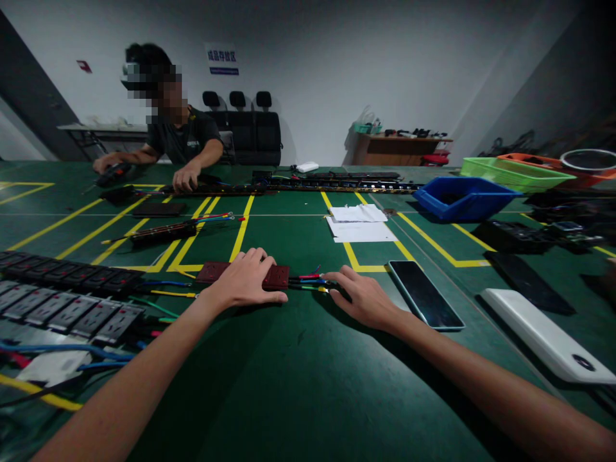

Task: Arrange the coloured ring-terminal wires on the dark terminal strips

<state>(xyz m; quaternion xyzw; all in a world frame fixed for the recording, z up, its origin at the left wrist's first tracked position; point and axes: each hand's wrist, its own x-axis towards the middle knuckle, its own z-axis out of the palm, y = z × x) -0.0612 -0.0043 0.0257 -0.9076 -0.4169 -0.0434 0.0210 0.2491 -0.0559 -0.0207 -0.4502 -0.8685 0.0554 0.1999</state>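
My left hand (pixel 251 280) lies over a reddish-brown socket strip (pixel 276 278), its fingers across the far side and its thumb along the near edge. The hand covers the middle of the strip. Red, blue and yellow-green wires (pixel 308 283) come out of the strip's right end. At their tips is my right hand (pixel 359 296), its thumb and index finger closed around the wire ends. The exact contact at the fingertips is too small to make out. A phone (pixel 426 295) lies just right of this hand.
Rows of black socket strips (pixel 72 273) and grey socket strips (pixel 72 310) lie at left among loose wires. White papers (pixel 360 230), a blue bin (pixel 464 197), a green basket (pixel 514 174) and a white power bank (pixel 543 333) are rightward. Across the table a co-worker (pixel 185 138) handles parts.
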